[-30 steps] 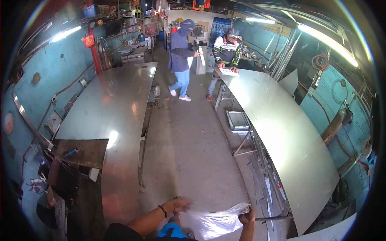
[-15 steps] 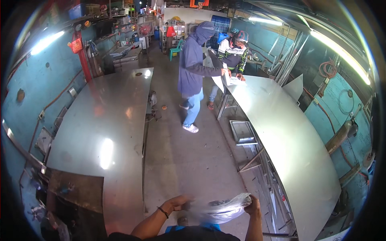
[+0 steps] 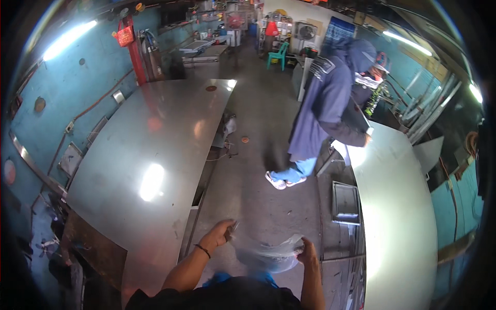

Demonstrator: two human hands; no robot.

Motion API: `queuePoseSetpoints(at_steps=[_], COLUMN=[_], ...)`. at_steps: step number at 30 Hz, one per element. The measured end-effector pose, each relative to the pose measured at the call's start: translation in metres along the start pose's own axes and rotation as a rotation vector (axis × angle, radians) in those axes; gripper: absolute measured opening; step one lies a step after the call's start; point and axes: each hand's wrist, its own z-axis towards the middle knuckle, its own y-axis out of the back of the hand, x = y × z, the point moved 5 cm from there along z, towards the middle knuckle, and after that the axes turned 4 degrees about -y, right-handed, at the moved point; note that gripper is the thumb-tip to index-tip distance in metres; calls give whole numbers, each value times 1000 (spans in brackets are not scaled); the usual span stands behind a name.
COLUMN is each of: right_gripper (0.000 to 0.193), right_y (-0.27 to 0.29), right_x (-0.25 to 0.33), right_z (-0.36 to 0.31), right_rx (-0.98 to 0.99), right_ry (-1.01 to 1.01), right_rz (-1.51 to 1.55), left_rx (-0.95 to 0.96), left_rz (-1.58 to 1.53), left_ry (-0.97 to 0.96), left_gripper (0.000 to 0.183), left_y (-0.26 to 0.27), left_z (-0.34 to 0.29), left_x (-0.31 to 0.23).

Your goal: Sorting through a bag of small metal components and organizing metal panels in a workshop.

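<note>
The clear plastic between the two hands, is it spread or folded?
Spread, at least partly: the clear plastic stretches from the left hand to the right hand.

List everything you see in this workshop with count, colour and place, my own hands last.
Crumpled thin plastic film: one, clear, between the hands
Broad flat metal sheets: two, silver-grey, left and right
Hooded person: one, dark blue top, beside the right sheet
Partly hidden person: one, green-patterned sleeve, behind the first
Rectangular tray-like metal piece: one, grey, beside the right sheet
Plastic chair: one, green, far back
Hanging bag: one, red, upper left
Round fan: one, grey, back
Tube lights: three, white, one upper left, two upper right
Small disc: one, orange, mid-floor
Remaining items: too small or blurred to count
Left hand: one, bare, at the film's blurred left end
Right hand: one, bare, gripping the film's right end
</note>
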Motion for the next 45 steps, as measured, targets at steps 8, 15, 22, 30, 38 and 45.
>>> queuePoseSetpoints(at_steps=[8,15,22,30,38,45], right_gripper=[34,24,38,33,39,33], right_y=[-41,-144,-181,-209,-287,-315], right_x=[92,157,234,317,464,564], right_z=[205,328,431,548,662,769], right_rx=[80,-28,-313,-387,-105,-492], right_ry=[310,-94,-17,-68,193,-266], right_rz=[-429,47,211,128,-1398,-603], left_rx=[-161,-221,-28,-108,-128,-109], left_rz=[-33,143,158,143,202,317], left_ry=[1,-75,43,-33,-103,-77], left_gripper=[18,17,20,17,22,29], left_y=[-13,2,-70,-113,-170,-226], left_z=[157,292,424,588,743,866], left_x=[-116,-231,-361,-482,-589,-676])
